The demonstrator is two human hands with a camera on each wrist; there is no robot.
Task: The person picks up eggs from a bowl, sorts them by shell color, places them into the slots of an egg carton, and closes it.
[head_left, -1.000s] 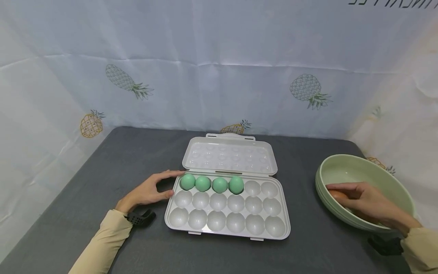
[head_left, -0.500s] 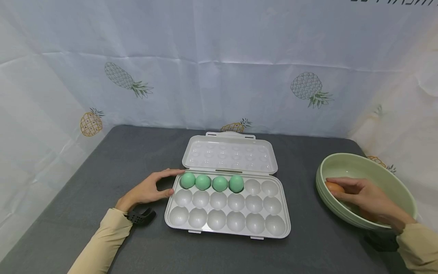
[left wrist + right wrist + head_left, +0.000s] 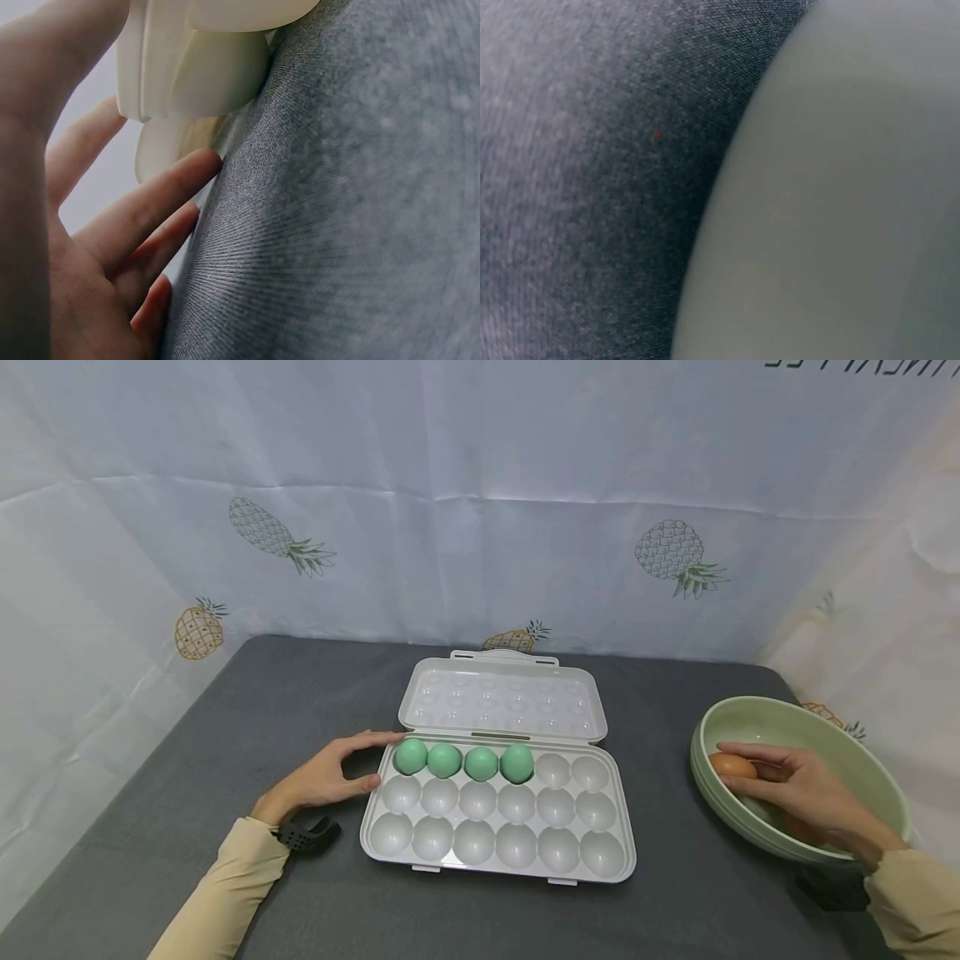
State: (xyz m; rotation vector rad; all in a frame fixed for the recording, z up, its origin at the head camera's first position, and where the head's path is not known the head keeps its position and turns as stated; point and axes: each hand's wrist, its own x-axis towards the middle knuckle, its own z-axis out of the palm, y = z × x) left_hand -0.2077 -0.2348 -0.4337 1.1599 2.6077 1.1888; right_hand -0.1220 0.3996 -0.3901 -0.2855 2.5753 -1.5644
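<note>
My right hand pinches a brown egg between thumb and fingers, just inside the left rim of a pale green bowl. Partly hidden under that hand, another brownish shape lies in the bowl. A white plastic egg tray stands with its lid folded back. Several green eggs fill the left part of its back row. Beside the tray's left edge, my left hand has thumb and index finger spread, tips right at the rim; its other fingers extend low near the table.
A dark grey cloth covers the table. White curtain with pineapple prints hangs behind and at both sides. In the right wrist view the bowl's outer wall takes up the right half, with the hand itself out of sight.
The right hand has raised the brown egg slightly toward the bowl's left rim, so more of the egg shows. The left hand and the tray have stayed in place.
</note>
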